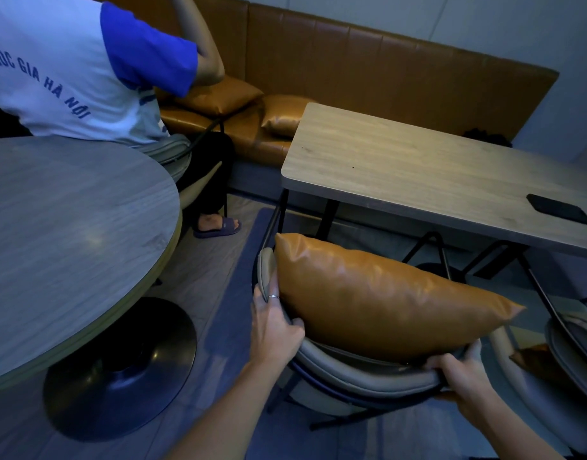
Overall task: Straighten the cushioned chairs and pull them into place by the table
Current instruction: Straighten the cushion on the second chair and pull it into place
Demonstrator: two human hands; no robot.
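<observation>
Worktop (pixel 418 167) of pale wood fills the right side, with its near edge just above the chair (pixel 361 373) that I am handling. This grey chair stands at the near left corner of the worktop, its seat partly under the edge, and I judge that it is turned a little to the left. An orange cushion (pixel 378 303) leans on its backrest. A second chair (pixel 570 340) is near the right border, also with a cushion. My left hand (pixel 275 330) is clamped on the left side of the backrest, and my right hand (pixel 457 370) grips its right end. I think the step is straightening this chair. Next it needs a small turn, then placing square to the edge.
</observation>
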